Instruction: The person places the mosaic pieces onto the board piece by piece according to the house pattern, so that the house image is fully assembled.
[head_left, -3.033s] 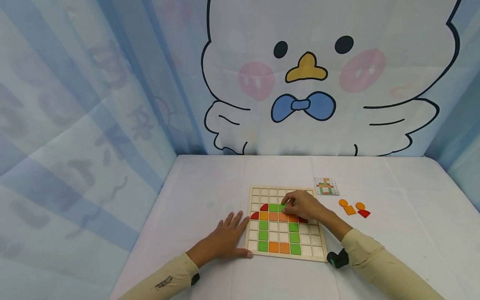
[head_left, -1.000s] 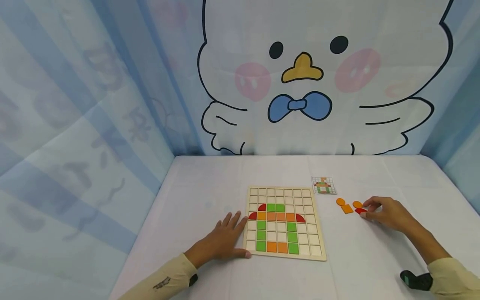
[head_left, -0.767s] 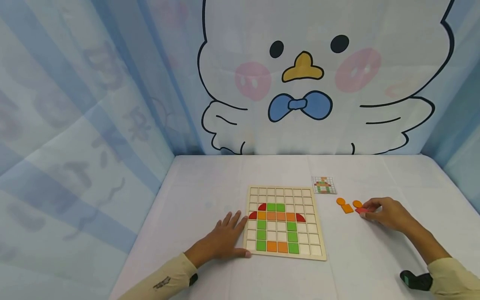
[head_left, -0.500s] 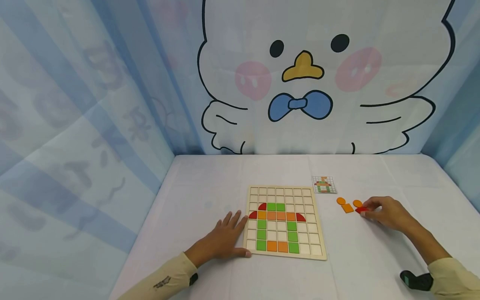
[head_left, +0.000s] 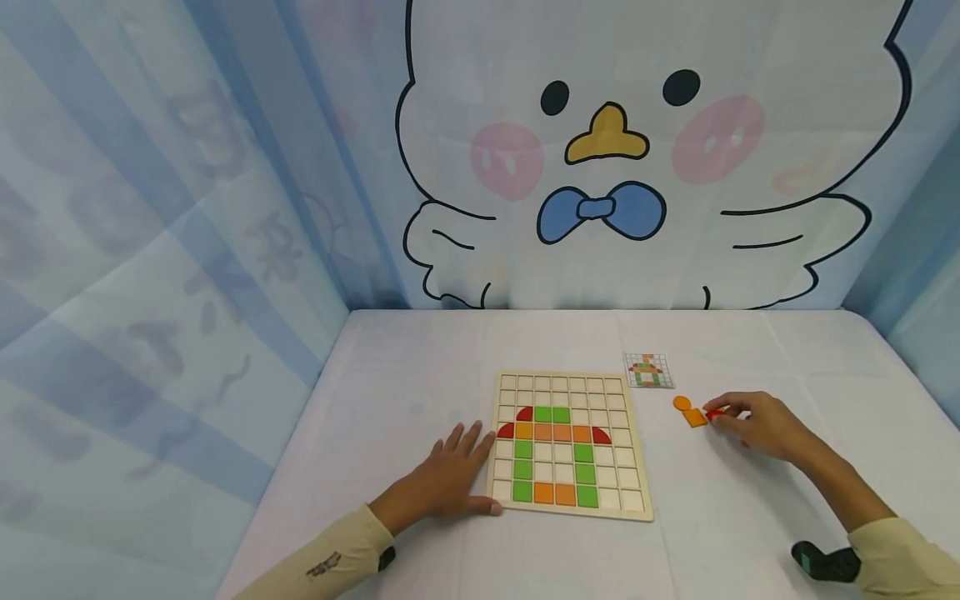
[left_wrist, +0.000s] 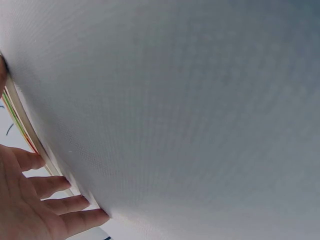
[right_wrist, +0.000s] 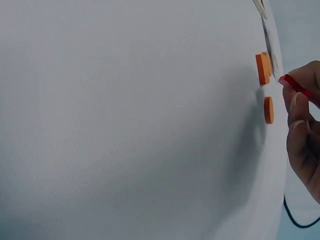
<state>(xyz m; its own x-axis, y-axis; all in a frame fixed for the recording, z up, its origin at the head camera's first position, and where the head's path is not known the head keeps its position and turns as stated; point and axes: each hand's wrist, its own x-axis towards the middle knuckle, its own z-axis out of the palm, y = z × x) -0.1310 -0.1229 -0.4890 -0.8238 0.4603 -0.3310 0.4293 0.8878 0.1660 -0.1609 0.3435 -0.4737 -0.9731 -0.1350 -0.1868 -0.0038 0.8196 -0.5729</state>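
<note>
My right hand [head_left: 765, 427] pinches a small red piece [right_wrist: 296, 86] between thumb and fingers, just above the tabletop at the right. In the right wrist view an orange disc [right_wrist: 269, 110] and an orange square piece [right_wrist: 262, 69] lie beside that hand. With fingers spread and straight, my left hand [head_left: 446, 477] rests at the left edge of a wooden grid board [head_left: 604, 457]. Its fingertips [left_wrist: 97, 216] touch the board's side in the left wrist view. Green, orange and red pieces fill several cells, including a red quarter-round [head_left: 601, 435] at the right.
Behind the board's right corner lies a small pattern card [head_left: 649, 371] showing a coloured grid figure. Another orange disc [head_left: 682, 403] touches the orange square [head_left: 694, 417] on the white tablecloth [head_left: 420, 375]. A printed cartoon curtain [head_left: 600, 267] closes off the back.
My right hand went from the board to the loose pieces, took hold of the red piece and lifted it slightly leftward. The left hand has stayed at the board's edge.
</note>
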